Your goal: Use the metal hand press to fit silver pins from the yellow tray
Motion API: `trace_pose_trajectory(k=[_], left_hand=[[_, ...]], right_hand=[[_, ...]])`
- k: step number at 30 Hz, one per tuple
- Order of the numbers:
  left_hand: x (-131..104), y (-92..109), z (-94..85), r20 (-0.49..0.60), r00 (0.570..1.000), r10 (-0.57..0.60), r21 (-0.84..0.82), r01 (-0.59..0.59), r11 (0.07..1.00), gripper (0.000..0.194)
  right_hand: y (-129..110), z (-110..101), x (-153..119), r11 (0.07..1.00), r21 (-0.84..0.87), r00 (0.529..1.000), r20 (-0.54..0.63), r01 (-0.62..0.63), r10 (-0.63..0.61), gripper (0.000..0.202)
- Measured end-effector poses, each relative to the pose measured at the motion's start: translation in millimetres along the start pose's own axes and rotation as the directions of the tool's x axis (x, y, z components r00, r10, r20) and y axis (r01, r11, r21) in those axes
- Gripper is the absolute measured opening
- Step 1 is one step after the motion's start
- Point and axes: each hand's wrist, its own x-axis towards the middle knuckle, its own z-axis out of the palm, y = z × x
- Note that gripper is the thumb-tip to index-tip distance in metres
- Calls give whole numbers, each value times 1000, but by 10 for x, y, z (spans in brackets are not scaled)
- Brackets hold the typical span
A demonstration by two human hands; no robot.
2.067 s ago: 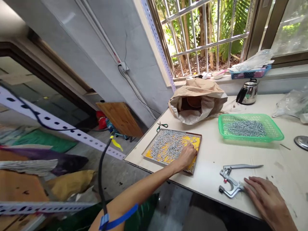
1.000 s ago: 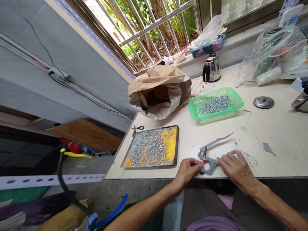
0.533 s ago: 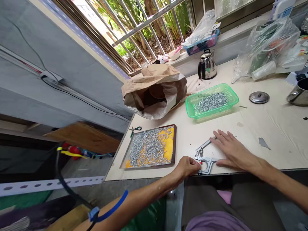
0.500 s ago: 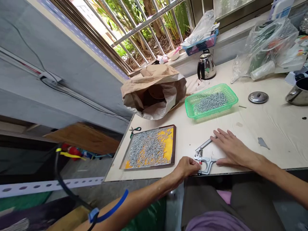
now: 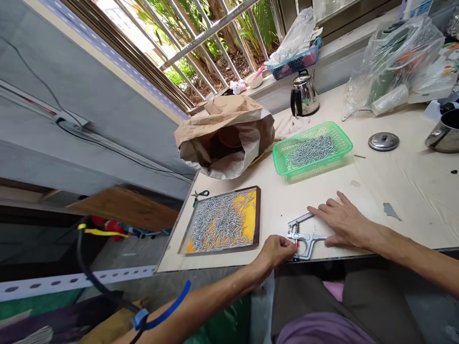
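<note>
A pair of silver hand press pliers (image 5: 305, 238) with a coil spring and a small red part lies at the table's front edge. My left hand (image 5: 275, 252) is closed in a pinch beside the red part at the jaw end; whatever sits between its fingertips is too small or hidden to make out. My right hand (image 5: 344, 223) is open with fingers spread, fingertips against the end of the upper lever and the thumb by the lower handle. To the left, a shallow dark-edged tray (image 5: 257, 215) with a yellow bottom holds many small silver metal pins (image 5: 223, 220).
Behind stands a green plastic basket (image 5: 312, 167) of similar metal pieces. A brown paper bag (image 5: 193, 138) gapes toward me, with scissors (image 5: 200, 195) near the tray. A kettle (image 5: 306, 95), a metal lid (image 5: 383, 141) and a steel pot (image 5: 442, 136) stand farther back and right.
The pliers' upper lever sits at a lower angle. My right hand's fingers have shifted along it and spread, while my left hand stays at the jaw. The whole view has moved slightly.
</note>
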Motion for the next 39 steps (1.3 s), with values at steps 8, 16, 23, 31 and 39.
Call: trace_pose_trajectory(k=[8,16,23,31,39], left_hand=[[95,119,140,-37,615,788,673,-568,474,42],[373,489,183,267,582,768,750,-626,214,71],[448,518,240,214,574,790,694,-659,291,21],[456,462,299,108,539,835,720,-622,308,31],[211,120,874,-10,381,924,674,-680,288,45]], right_hand=[[-70,116,-93,999,32,998,-61,15,-13,74],[27,79,-236,992,61,994,-15,-112,113,60],[79,193,-220,997,77,988,-148,-23,34,6],[239,106,-193,998,55,995,-102,1,5,16],[526,94,29,995,-39,987,-135,-89,82,23]])
